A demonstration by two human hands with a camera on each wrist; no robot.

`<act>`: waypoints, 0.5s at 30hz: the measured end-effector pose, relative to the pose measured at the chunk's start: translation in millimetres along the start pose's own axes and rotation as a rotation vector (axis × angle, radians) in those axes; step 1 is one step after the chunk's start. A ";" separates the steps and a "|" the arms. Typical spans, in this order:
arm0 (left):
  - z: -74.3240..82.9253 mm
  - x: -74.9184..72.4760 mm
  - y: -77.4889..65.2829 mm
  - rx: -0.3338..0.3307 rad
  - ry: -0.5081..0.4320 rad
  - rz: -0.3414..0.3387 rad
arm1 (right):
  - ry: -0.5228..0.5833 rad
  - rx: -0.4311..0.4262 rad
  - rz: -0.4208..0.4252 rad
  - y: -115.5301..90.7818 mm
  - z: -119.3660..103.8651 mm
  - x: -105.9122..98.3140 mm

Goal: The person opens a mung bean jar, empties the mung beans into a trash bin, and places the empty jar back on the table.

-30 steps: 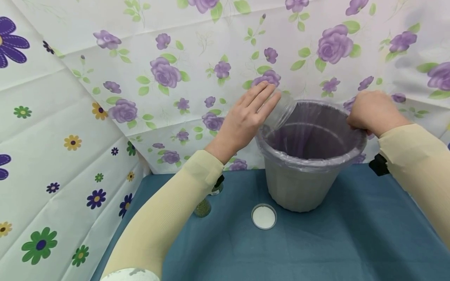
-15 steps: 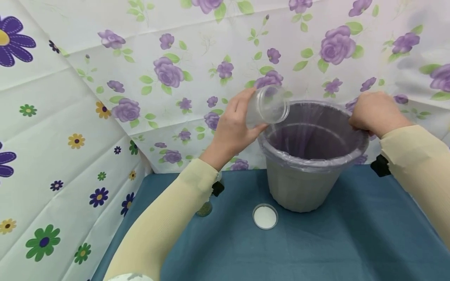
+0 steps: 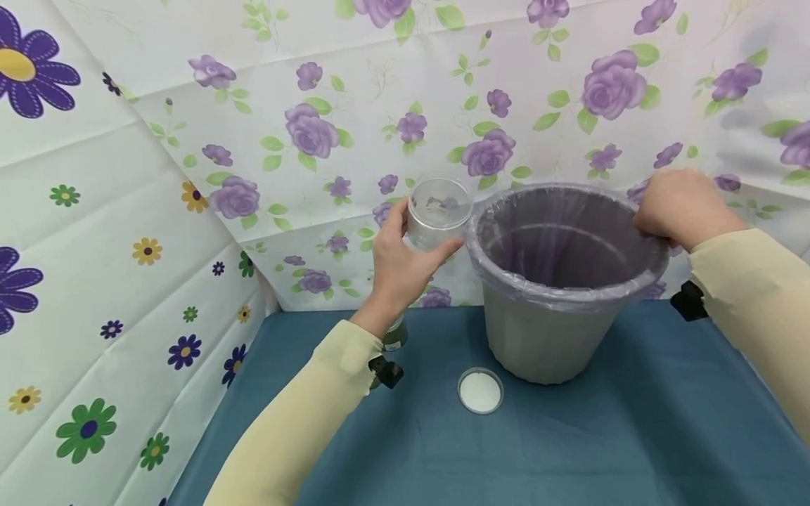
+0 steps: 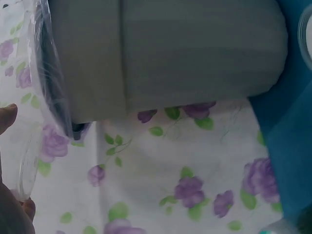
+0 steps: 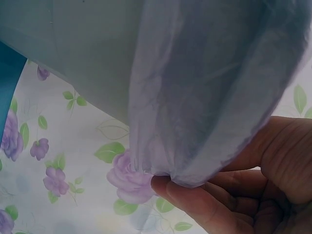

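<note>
My left hand (image 3: 399,263) grips a clear jar (image 3: 439,211) beside the left rim of a grey bin (image 3: 544,344). Its round mouth faces up toward the head camera, and small dark bits show inside. Part of the same jar (image 4: 24,158) shows at the left edge of the left wrist view, between finger and thumb. A thin purple bag (image 3: 557,299) lines the bin and folds over its rim. At the right rim, my right hand (image 3: 683,207) holds the bin; in the right wrist view its thumb and fingers (image 5: 195,192) pinch the rim through the bag.
A small round white disc with a clear rim (image 3: 479,392) lies on the blue cloth (image 3: 538,450) in front of the bin. Behind my left wrist stands a jar with dark green contents (image 3: 395,337), partly hidden. Flowered sheets (image 3: 354,63) hang behind and to the left.
My left hand has drawn the jar left, away from over the bin, and turned it from tipped toward the bin to mouth up. The right hand stays on the rim.
</note>
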State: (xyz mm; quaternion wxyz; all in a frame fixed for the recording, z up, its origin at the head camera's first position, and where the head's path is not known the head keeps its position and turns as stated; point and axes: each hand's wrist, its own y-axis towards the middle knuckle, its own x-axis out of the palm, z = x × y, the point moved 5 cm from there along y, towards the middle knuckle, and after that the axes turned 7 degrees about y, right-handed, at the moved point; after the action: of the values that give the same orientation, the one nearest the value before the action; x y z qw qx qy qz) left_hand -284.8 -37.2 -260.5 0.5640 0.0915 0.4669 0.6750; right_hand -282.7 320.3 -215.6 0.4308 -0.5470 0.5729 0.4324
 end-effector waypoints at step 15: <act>-58.4 21.1 -67.2 -0.288 -0.058 -0.006 | 0.051 0.019 0.002 1.8 0.8 0.7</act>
State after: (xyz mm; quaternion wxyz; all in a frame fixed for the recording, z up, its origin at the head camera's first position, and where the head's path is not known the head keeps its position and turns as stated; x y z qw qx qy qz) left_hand -284.7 -54.9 -350.3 0.5864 0.0276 0.3491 0.7304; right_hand -284.4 321.0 -216.5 0.4208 -0.5533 0.5883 0.4131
